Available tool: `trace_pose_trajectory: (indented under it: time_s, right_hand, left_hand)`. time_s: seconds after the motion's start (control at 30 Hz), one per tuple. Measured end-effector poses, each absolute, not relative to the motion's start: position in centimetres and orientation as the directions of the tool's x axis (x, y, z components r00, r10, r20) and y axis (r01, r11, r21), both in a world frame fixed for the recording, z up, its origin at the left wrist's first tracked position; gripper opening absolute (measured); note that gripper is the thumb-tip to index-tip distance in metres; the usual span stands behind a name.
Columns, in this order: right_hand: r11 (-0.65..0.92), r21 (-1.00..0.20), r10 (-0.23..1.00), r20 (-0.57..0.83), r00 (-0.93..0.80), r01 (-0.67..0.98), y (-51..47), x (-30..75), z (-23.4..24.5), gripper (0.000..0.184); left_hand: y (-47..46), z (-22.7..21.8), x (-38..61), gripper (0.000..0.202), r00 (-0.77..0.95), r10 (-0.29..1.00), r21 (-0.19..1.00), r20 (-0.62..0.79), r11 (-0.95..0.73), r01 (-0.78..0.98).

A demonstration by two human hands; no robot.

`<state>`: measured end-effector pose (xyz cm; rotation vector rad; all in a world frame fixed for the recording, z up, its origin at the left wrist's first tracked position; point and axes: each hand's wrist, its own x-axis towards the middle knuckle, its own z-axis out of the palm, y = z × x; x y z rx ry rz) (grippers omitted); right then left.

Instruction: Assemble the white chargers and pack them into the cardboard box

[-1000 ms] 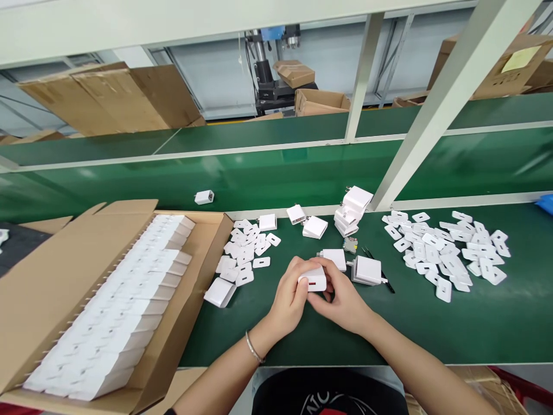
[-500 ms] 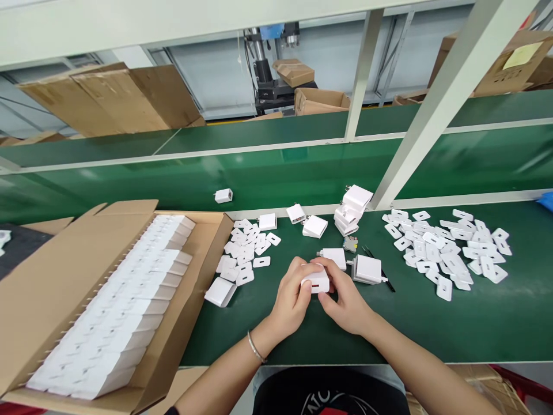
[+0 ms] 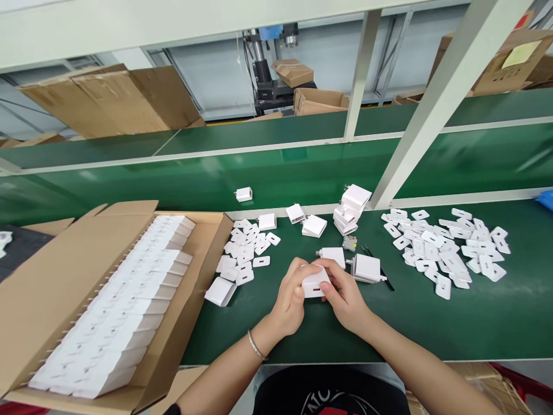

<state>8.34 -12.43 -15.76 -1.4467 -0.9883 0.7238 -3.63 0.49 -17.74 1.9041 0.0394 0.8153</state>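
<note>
A white USB charger (image 3: 314,282) is held between both hands over the green table, its port face turned toward me. My left hand (image 3: 290,302) grips it from the left side. My right hand (image 3: 348,297) holds it from the right, thumb pressed on the front face near the port. Just beyond my hands lie two white chargers (image 3: 367,268), a small metal-and-yellow part (image 3: 349,243) and dark tweezers (image 3: 389,282). A loose pile of white face plates (image 3: 246,251) with slots lies to the left, beside an open white charger shell (image 3: 220,291).
An open cardboard box (image 3: 203,253) with rows of white chargers stands at the left. More white plates (image 3: 449,253) are spread at the right. Stacked chargers (image 3: 352,207) sit near a slanted white post (image 3: 432,109). Behind runs a green belt (image 3: 173,184) carrying one charger (image 3: 244,194).
My right thumb has moved up onto the charger's front face, and my left thumb has drawn back from it. The charger on the belt has shifted to the right.
</note>
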Motion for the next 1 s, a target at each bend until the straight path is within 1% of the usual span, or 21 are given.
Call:
trace_pose_trajectory:
  time_s: [0.03, 0.1, 0.2, 0.3, 0.4, 0.47, 0.53, 0.63, 0.7, 0.77, 0.87, 1.0]
  right_hand:
    - [0.042, -0.985, 0.881, 0.116, 0.459, 0.167, -12.45, 8.32, -15.83, 0.051]
    - [0.044, -0.984, 0.872, 0.121, 0.474, 0.17, -12.45, 8.32, -15.92, 0.052]
    - [0.045, -0.989, 0.873, 0.108, 0.476, 0.143, -12.37, 8.36, -15.9, 0.052]
    - [0.079, -0.988, 0.88, 0.131, 0.457, 0.13, -12.28, 8.39, -15.83, 0.052]
    - [0.109, -0.983, 0.881, 0.166, 0.444, 0.15, -12.3, 8.38, -15.87, 0.051]
    - [0.092, -0.983, 0.882, 0.155, 0.446, 0.159, -12.35, 8.38, -15.98, 0.049]
    - [0.064, -0.987, 0.879, 0.127, 0.459, 0.15, -12.35, 8.4, -16.14, 0.045]
    - [0.055, -0.993, 0.877, 0.098, 0.47, 0.104, -12.27, 8.45, -16.28, 0.043]
    - [0.062, -0.995, 0.881, 0.09, 0.464, 0.076, -12.22, 8.47, -16.24, 0.043]
    - [0.063, -0.995, 0.881, 0.089, 0.465, 0.071, -12.19, 8.46, -16.11, 0.043]
    - [0.061, -0.994, 0.877, 0.095, 0.471, 0.087, -12.21, 8.44, -15.88, 0.043]
    - [0.094, -0.992, 0.887, 0.123, 0.445, 0.087, -12.27, 8.45, -15.7, 0.043]
  left_hand:
    - [0.5, -17.81, -3.66, 0.055, 0.783, 0.368, 0.829, 0.501, -0.464, -0.312]
    - [0.54, -17.82, -3.67, 0.052, 0.795, 0.356, 0.834, 0.492, -0.456, -0.311]
    - [0.59, -17.53, -3.57, 0.042, 0.776, 0.341, 0.801, 0.531, -0.499, -0.329]
    - [0.61, -17.19, -3.42, 0.039, 0.732, 0.338, 0.759, 0.592, -0.54, -0.365]
    - [0.61, -17.13, -3.34, 0.037, 0.697, 0.349, 0.744, 0.626, -0.536, -0.4]
    - [0.58, -17.28, -3.34, 0.037, 0.702, 0.37, 0.765, 0.608, -0.509, -0.395]
    - [0.5, -17.51, -3.36, 0.039, 0.728, 0.392, 0.805, 0.562, -0.463, -0.372]
    - [0.33, -17.87, -3.42, 0.048, 0.775, 0.406, 0.86, 0.485, -0.38, -0.34]
    - [0.28, -18.02, -3.46, 0.05, 0.793, 0.397, 0.874, 0.463, -0.354, -0.333]
    - [0.3, -18.04, -3.48, 0.044, 0.799, 0.386, 0.872, 0.462, -0.362, -0.33]
    - [0.41, -17.88, -3.46, 0.033, 0.79, 0.37, 0.848, 0.488, -0.415, -0.329]
    - [0.53, -17.46, -3.4, 0.031, 0.773, 0.351, 0.815, 0.528, -0.464, -0.347]
